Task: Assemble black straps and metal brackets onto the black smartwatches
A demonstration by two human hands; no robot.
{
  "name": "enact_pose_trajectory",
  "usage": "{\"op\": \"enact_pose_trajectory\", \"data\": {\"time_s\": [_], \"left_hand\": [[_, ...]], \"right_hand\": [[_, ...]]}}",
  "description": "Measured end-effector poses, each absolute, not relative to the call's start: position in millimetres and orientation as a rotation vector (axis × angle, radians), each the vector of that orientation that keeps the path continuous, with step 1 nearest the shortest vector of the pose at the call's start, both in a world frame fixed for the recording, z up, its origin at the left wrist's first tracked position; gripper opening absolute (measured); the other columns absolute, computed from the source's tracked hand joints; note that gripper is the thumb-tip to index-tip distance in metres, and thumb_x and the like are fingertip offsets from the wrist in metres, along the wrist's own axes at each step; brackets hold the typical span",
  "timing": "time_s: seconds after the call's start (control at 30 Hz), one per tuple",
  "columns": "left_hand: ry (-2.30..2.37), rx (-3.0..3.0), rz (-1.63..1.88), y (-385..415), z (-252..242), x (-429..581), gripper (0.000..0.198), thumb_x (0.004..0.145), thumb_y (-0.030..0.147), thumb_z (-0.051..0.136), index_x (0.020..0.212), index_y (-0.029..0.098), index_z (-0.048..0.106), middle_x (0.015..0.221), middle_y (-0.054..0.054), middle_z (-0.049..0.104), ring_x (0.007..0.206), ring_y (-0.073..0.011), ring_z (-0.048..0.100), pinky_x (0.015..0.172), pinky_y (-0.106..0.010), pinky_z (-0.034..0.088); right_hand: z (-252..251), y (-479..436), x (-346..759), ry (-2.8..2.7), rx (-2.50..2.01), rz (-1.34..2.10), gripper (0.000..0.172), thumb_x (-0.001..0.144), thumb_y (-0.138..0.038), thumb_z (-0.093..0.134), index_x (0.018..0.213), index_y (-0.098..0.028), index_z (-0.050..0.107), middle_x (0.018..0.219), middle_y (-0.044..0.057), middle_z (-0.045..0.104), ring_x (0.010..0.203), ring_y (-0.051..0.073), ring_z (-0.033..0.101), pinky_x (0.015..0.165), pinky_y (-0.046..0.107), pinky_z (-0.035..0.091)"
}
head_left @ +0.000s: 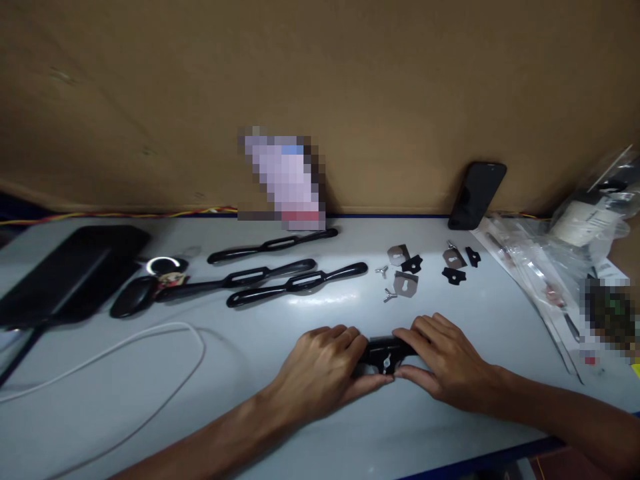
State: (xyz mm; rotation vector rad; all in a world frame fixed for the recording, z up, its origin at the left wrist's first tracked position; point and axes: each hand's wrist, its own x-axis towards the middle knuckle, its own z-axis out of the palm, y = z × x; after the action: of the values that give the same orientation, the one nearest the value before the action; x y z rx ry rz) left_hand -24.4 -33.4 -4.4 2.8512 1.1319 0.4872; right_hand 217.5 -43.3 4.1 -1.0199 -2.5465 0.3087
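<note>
Black, glossy, two-handled tool [377,348] with a silver wing-shaped fastener [387,363] at its middle is located at the lower centre of the frame, gripped at both ends. Left hand [325,363]: the forearm enters at the bottom edge and rises toward the right; the back of the hand faces up, the fingers are curled over the left handle, and the thumb lies extended along the near side. Right hand [445,360]: the forearm enters at the lower right and runs toward the left; the fingers are bent over the right handle, with the thumb pointing inward. Both grips are closed on the tool; the thumb tips lie close together just below the fastener. Whether the tool bears on the pale grey, smooth tabletop [240,413] cannot be determined. Three black, glossy, slender bars with slotted centres [253,295] lie left of centre. Right of centre, above the hands, lie flat, grey metal plates with keyhole-shaped openings [401,291], small, black, notched plates [449,278] and silver, Y-shaped wing screws [389,295]. At the upper right, a black, rectangular phone [477,195] leans against the brown, cardboard-like panel [390,87].
</note>
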Motion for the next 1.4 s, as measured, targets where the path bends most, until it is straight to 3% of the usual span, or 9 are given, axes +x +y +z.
{"op": "enact_pose_trajectory", "data": {"time_s": [0.23, 0.43, 0.57, 0.7, 1.0, 1.27, 1.4], "left_hand": [[1.108, 2.845, 0.483, -33, -6, -26, 0.064, 0.103, 0.066, 0.035, 0.071, 0.018, 0.061, 0.063, -0.004, 0.063, 0.052, -0.0196, 0.059, 0.05, -0.031, 0.036], [1.131, 2.838, 0.432, -33, -5, -27, 0.062, 0.102, 0.066, 0.039, 0.071, 0.018, 0.061, 0.063, -0.003, 0.063, 0.054, -0.0186, 0.059, 0.051, -0.03, 0.037], [1.133, 2.842, 0.43, -34, -4, -26, 0.059, 0.102, 0.064, 0.043, 0.071, 0.018, 0.061, 0.064, -0.003, 0.063, 0.055, -0.0183, 0.06, 0.052, -0.03, 0.038], [1.138, 2.854, 0.465, -35, -4, -25, 0.057, 0.103, 0.062, 0.043, 0.069, 0.018, 0.06, 0.062, -0.002, 0.062, 0.053, -0.0191, 0.06, 0.05, -0.032, 0.038], [1.147, 2.855, 0.501, -38, -6, -22, 0.049, 0.099, 0.058, 0.053, 0.07, 0.019, 0.059, 0.064, -0.002, 0.063, 0.055, -0.0201, 0.062, 0.051, -0.032, 0.041], [1.133, 2.849, 0.487, -39, -6, -24, 0.051, 0.099, 0.06, 0.053, 0.071, 0.018, 0.06, 0.065, -0.003, 0.064, 0.056, -0.0202, 0.062, 0.052, -0.032, 0.041], [1.132, 2.85, 0.474, -37, -5, -25, 0.052, 0.098, 0.061, 0.054, 0.072, 0.018, 0.061, 0.066, -0.004, 0.065, 0.056, -0.0205, 0.063, 0.053, -0.032, 0.043]], "right_hand": [[3, -43, 218, -2.548, -1.024, 0.315, 0.035, 0.095, -0.034, 0.07, 0.12, -0.011, 0.061, 0.091, 0.007, 0.063, 0.077, 0.021, 0.056, 0.07, 0.036, 0.047], [7, -45, 219, -2.492, -0.985, 0.325, 0.043, 0.097, -0.03, 0.065, 0.132, -0.008, 0.057, 0.102, 0.013, 0.063, 0.088, 0.025, 0.055, 0.077, 0.041, 0.049], [11, -47, 216, -2.452, -0.912, 0.264, 0.024, 0.098, -0.023, 0.06, 0.118, -0.011, 0.066, 0.098, 0.012, 0.064, 0.087, 0.024, 0.054, 0.076, 0.039, 0.047], [13, -47, 209, -2.424, -0.914, 0.211, 0.016, 0.1, -0.022, 0.058, 0.105, -0.013, 0.07, 0.091, 0.01, 0.064, 0.084, 0.022, 0.053, 0.074, 0.037, 0.045], [12, -50, 194, -2.45, -0.912, 0.081, 0.028, 0.101, -0.019, 0.055, 0.074, -0.016, 0.062, 0.078, 0.006, 0.061, 0.074, 0.019, 0.049, 0.069, 0.035, 0.04], [17, -41, 196, -2.261, -0.986, 0.318, 0.03, 0.101, -0.021, 0.05, 0.073, -0.017, 0.059, 0.077, 0.005, 0.058, 0.072, 0.018, 0.048, 0.068, 0.035, 0.04], [15, -38, 214, -2.291, -1.063, 0.312, 0.027, 0.1, -0.013, 0.048, 0.078, -0.017, 0.063, 0.075, 0.004, 0.058, 0.07, 0.017, 0.048, 0.066, 0.033, 0.038]]}}
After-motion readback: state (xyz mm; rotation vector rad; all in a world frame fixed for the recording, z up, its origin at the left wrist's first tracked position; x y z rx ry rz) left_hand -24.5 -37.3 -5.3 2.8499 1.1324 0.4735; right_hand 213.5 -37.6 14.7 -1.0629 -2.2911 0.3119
